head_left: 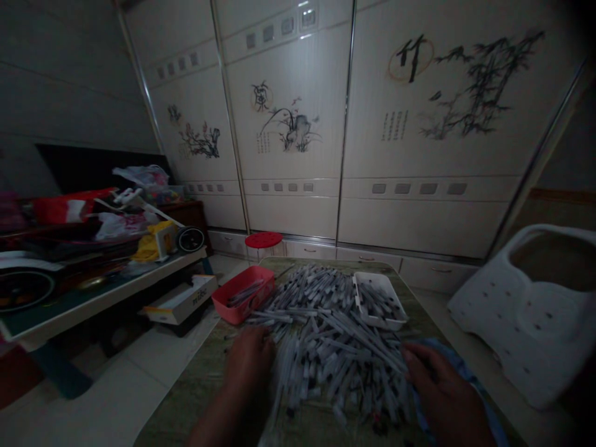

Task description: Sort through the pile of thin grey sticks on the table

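Note:
A large heap of slim, clear pens [335, 341], several with dark ends, spreads over the table [186, 385]. At the heap's left edge is my left hand [249, 357], its fingers curled in; whatever they hold is hidden. My right hand [440, 388] is at the right edge, over a blue cloth [484, 403]. Its thumb and fingers are closed together, and I cannot make out what lies between them. Behind my left hand stands a red plastic basket [229, 313] with some pens in it. A white tray [395, 323] at the back right holds more pens.
A red round stool [263, 239] stands beyond the table. To the right is a white plastic chair [531, 323]. On the left, a low bench [107, 292] carries bags and a wheeled toy, with an open carton [181, 301] beside it. Sliding cabinet doors [288, 214] line the back.

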A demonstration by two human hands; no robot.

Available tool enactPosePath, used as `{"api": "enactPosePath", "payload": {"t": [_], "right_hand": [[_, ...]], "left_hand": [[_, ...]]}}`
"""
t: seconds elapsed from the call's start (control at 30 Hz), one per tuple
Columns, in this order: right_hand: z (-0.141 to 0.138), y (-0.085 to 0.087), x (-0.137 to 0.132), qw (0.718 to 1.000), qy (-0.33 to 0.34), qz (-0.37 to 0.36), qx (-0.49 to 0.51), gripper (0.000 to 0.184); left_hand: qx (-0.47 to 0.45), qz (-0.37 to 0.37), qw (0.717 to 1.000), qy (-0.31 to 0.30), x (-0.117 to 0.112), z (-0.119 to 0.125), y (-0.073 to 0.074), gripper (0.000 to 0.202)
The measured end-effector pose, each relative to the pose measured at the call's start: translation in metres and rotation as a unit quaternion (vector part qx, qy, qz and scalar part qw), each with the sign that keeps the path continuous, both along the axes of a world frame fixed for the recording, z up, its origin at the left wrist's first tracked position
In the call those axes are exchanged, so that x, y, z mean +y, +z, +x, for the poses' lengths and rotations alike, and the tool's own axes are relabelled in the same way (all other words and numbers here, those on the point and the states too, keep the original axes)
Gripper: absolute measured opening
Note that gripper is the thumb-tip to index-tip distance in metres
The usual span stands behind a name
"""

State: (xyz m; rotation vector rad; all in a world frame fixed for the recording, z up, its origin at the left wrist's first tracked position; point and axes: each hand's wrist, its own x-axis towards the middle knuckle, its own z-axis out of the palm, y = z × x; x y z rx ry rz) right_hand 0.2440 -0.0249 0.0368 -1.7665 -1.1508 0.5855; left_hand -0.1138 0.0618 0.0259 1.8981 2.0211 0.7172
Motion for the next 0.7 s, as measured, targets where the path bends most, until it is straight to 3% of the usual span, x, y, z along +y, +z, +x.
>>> {"api": "enactPosePath", "payload": {"t": [0.13,0.23,0.3,0.43,0.7], "right_hand": [[0.001,0.002,-0.001,1.0,-0.001,0.023,0.012,0.05],[0.004,0.004,-0.002,0.999,-0.012,0.033,0.01,0.049],[0.008,0.006,-0.004,0.999,-0.01,0.031,0.009,0.048],[0.012,0.011,-0.009,0.999,-0.002,0.036,0.014,0.046],[0.004,0.011,-0.016,0.996,-0.038,0.076,0.037,0.046]], "left_hand": [[0.07,-0.036,0.997,-0.018,0.016,0.016,0.001,0.017],[0.094,-0.064,0.993,-0.008,0.021,0.019,-0.003,0.035],[0.095,-0.071,0.993,0.005,0.02,0.018,-0.004,0.034],[0.064,-0.056,0.996,0.034,0.005,0.011,0.0,0.011],[-0.078,0.016,0.995,0.054,-0.043,-0.019,0.007,0.014]]}}
